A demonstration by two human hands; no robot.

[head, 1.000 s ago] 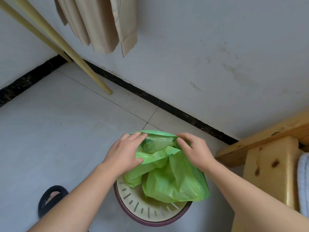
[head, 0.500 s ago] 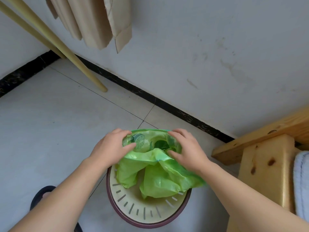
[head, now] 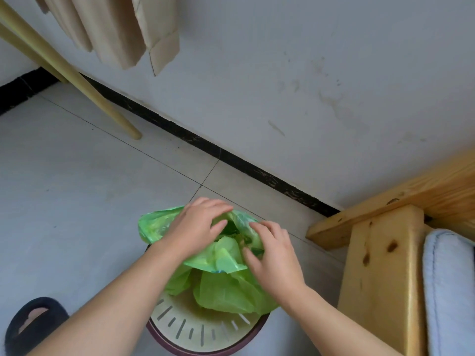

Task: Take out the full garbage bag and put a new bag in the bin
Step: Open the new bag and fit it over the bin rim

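Observation:
A thin green garbage bag [head: 226, 291] hangs crumpled into a round cream bin [head: 205, 335] with slotted walls and a dark red rim. My left hand [head: 198, 227] grips the bag's mouth at the far left, where the plastic is pulled out over the bin's far rim. My right hand [head: 272, 255] pinches the bag's edge on the right side with curled fingers. The mouth of the bag is partly spread between the two hands. The bin's far rim is hidden under the bag and hands.
A wooden bed frame [head: 380, 265] with a pale blue mattress cover [head: 449, 291] stands close on the right. A white wall with a black skirting [head: 231, 155] runs behind. Slanted wooden poles [head: 77, 80] and hanging beige cloth [head: 115, 29] are at the upper left. My slippered foot [head: 33, 322] is at the lower left.
Both hands have shifted along the bag's mouth. The left hand has pulled the plastic outward to the far left, and the right hand has moved nearer on the right.

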